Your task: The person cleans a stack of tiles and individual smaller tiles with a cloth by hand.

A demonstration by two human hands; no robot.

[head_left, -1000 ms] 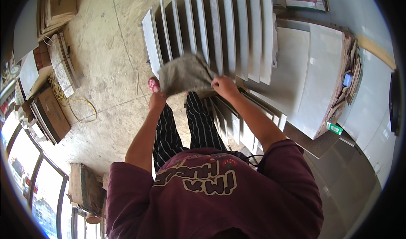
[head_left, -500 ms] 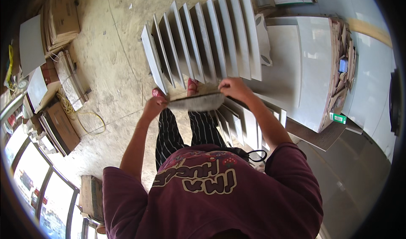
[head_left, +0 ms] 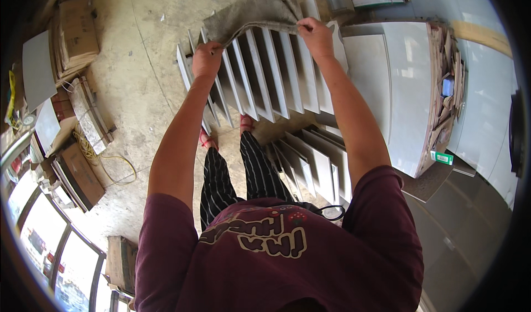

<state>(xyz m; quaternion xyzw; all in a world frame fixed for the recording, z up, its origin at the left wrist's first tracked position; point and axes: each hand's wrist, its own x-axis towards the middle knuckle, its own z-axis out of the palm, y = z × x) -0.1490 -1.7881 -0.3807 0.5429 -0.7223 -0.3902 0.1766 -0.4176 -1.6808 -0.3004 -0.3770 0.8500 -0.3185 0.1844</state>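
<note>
Mottled floor [head_left: 124, 63]; 2 hands [head_left: 206, 62] pinch rumpled cloth [head_left: 251, 12].

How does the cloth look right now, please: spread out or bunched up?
Spread out: the cloth spans from the left hand to the right hand; whether it is doubled over, I cannot tell.

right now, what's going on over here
A person in a maroon shirt holds a grey-brown cloth, the left hand gripping one end and the right hand the other. The cloth extends over the far part of a row of pale panels; whether it touches them is hard to tell. More panels stand nearer, beside the person's right leg.
</note>
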